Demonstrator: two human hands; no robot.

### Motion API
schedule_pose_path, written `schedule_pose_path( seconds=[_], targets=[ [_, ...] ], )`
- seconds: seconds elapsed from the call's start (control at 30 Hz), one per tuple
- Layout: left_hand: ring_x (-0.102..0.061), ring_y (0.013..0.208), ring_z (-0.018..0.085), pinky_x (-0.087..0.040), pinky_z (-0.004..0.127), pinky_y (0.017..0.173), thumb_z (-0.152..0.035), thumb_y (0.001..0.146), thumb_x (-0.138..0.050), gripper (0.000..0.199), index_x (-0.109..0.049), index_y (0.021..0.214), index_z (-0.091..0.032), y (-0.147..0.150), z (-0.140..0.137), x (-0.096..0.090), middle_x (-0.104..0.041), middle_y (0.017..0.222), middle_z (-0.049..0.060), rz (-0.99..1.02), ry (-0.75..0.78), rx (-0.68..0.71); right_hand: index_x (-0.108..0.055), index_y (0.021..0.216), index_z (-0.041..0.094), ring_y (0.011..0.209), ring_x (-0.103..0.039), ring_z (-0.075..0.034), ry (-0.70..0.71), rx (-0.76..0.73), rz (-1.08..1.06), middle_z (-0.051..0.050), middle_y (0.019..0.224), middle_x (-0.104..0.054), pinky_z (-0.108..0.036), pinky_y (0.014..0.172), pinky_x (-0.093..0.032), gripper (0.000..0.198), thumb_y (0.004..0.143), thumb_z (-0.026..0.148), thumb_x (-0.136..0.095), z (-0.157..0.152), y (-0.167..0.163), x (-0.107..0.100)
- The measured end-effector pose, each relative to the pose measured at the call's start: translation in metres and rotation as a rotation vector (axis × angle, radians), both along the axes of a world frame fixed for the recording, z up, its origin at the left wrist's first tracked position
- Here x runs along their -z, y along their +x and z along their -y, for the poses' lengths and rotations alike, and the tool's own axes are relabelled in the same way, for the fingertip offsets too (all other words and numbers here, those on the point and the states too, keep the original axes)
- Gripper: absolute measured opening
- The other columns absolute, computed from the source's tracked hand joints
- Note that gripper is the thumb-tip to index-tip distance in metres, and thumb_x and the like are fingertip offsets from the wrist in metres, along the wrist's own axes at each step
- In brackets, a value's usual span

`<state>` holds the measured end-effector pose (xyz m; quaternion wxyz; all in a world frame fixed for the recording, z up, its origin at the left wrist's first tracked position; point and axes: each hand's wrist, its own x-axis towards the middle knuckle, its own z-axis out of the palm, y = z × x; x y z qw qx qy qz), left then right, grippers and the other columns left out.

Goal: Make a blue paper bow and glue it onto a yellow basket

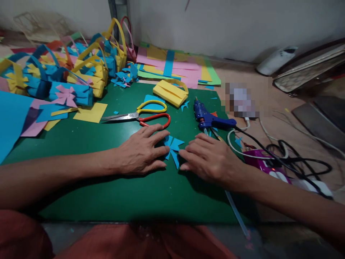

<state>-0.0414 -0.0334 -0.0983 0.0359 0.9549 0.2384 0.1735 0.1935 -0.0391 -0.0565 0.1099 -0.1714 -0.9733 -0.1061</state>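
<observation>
Head view: left hand (pixel 142 149) spread-fingered, right hand (pixel 208 156) with fingers bunched, pinch unclear, apparently arranging petalled blue cut paper (pixel 174 144) just nearside of yellow-and-red-handled metal scissors (pixel 134 116); next likely needing a light touch.

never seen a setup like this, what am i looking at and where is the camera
There is no machine: these are a person's bare hands, in one picture from a head-worn camera looking forward and down. The left hand has its fingers spread at a blue cut-paper piece on a green board. The right hand curls at its other side; whether it pinches the paper is unclear. Scissors and a blue glue gun lie beyond the hands. Farther back are coloured sheets and, at the left, paper bags with handles.
</observation>
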Motion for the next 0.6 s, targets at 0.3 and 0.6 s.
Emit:
schedule_pose_path(
  seconds=[0.3, 0.6],
  targets=[
    [-0.041, 0.083, 0.024, -0.037, 0.037, 0.069, -0.056, 0.091, -0.031, 0.049, -0.06, 0.104, -0.018, 0.005, 0.011, -0.002, -0.053, 0.09, 0.01, -0.075, 0.063, -0.096, -0.067, 0.091, 0.009, 0.065, -0.055, -0.017, 0.17, 0.009, 0.103, -0.006, 0.066, -0.063, -0.031, 0.062, -0.042, 0.024, 0.089, 0.011, -0.043, 0.011, 0.0, 0.002],
    [-0.041, 0.081, 0.024, -0.034, 0.036, 0.067, -0.052, 0.091, -0.038, 0.043, -0.059, 0.102, -0.016, 0.007, 0.013, -0.002, -0.053, 0.09, 0.009, -0.115, 0.057, -0.09, -0.067, 0.091, 0.014, 0.066, -0.056, -0.015, -0.266, 0.256, -0.044, -0.006, 0.069, -0.063, -0.026, 0.062, -0.042, 0.023, 0.091, 0.02, -0.044, 0.01, 0.002, 0.007]
  ],
)
